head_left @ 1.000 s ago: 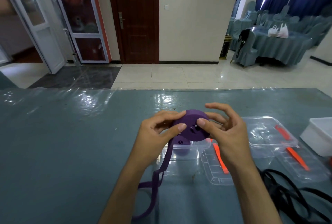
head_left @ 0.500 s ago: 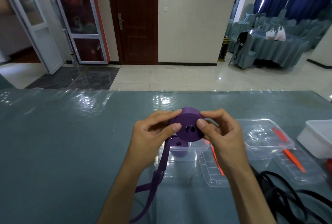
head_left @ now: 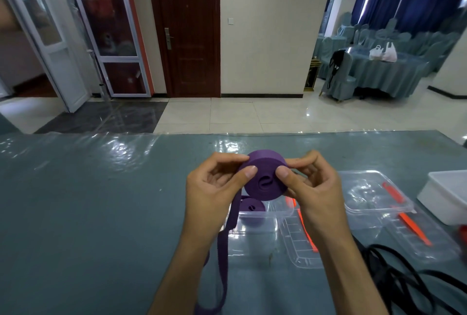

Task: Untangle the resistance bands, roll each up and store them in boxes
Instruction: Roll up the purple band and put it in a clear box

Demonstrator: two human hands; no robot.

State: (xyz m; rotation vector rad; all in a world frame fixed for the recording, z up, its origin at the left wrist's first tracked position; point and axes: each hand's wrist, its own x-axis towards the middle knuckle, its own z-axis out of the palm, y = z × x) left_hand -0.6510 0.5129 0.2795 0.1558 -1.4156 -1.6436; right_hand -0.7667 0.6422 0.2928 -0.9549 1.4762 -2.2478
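Head view: the purple band roll (head_left: pixel 265 178) is held above the worktop (head_left: pixel 88 201) at centre frame, just over the clear plastic box (head_left: pixel 265 223). The left hand (head_left: pixel 214 188) pinches the roll's left side, thumb on the near face and fingers curled behind. The right hand (head_left: pixel 310 188) pinches the right side the same way, thumb tip on the near face. Both hands therefore close on the roll; neither has straight fingers.

The unrolled tail (head_left: pixel 225 259) hangs from the roll's left side, past the left wrist, to the lower edge of the frame. A finished purple roll (head_left: pixel 251 208) already sits in the box's left part.

Step in hand, as judged: winding the remaining tail onto the roll.

- Keep both thumbs pressed on the near face so the layers do not telescope sideways.
- Feed the tail flat; a twist would leave a lump in the coil.
- Hold light tension on the tail, since elastic band probably springs loose when slackened.
- Turn the roll in short increments, regripping one hand at a time.

The tangled black bands (head_left: pixel 404 271) at lower right remain untouched. An orange tool (head_left: pixel 305 228) lies in the open lid (head_left: pixel 298 251).
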